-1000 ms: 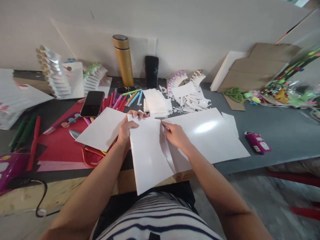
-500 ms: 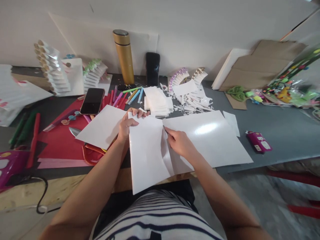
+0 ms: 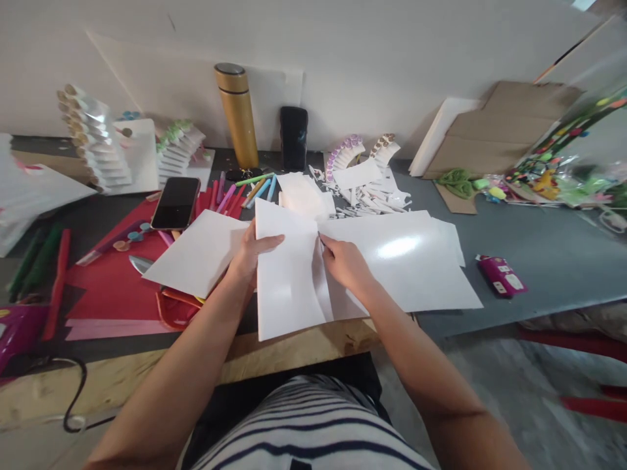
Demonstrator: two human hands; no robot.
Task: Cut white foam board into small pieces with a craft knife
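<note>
A large glossy white sheet (image 3: 392, 261) lies across the table, and its left part stands raised as a white flap (image 3: 289, 281). My left hand (image 3: 252, 251) grips the flap's left edge, thumb on the near face and fingers hidden behind. My right hand (image 3: 345, 261) is closed at the crease between flap and flat part. A thin dark pointed thing (image 3: 321, 239) sticks out from its fingertips; its kind is too small to make out. Left of my left hand, a smaller white sheet (image 3: 196, 254) partly covers orange-handled scissors (image 3: 174, 310).
Behind the sheet are white paper pieces (image 3: 304, 196) and a heap of paper scraps (image 3: 372, 199). A gold flask (image 3: 238, 117) and a black phone (image 3: 294, 137) stand at the wall. Another phone (image 3: 175, 202) lies on red paper (image 3: 108, 274). A purple packet (image 3: 502, 275) sits right.
My left hand has slid lower along the flap's edge, its fingers now behind it. The flap's top has risen over the paper pieces. My right hand stays at the crease.
</note>
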